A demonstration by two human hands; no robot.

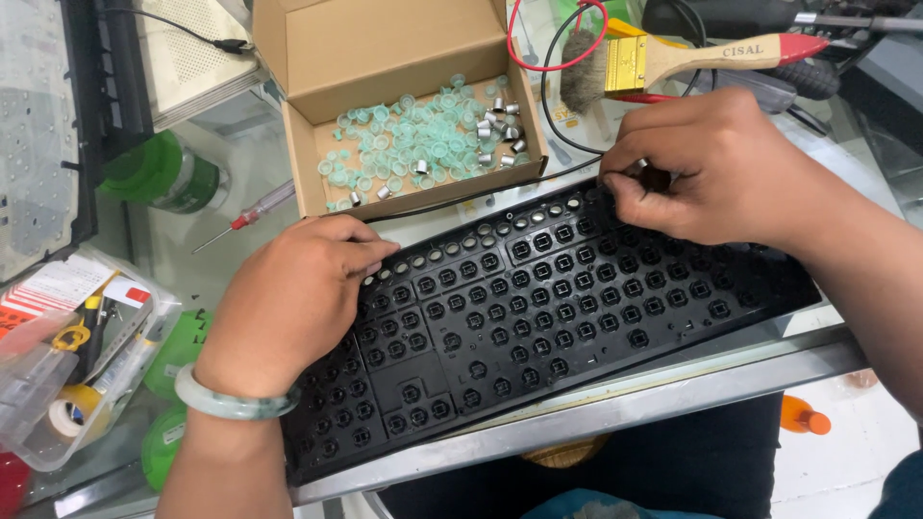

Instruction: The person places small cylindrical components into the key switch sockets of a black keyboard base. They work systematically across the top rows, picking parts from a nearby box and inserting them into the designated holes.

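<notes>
Right hand (716, 168) fingertips hide pinched item; left hand (288, 303) covers keyboard frame (538, 317) corner.

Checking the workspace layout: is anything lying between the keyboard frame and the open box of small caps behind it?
Only a black cable runs across the gap between the black keyboard frame and the cardboard box. The left hand rests on the frame's left part, the right hand on its far edge.

One keyboard frame (538, 317); one cardboard box (385, 58); one paintbrush (673, 60); one screwdriver (248, 216); two hands
</notes>
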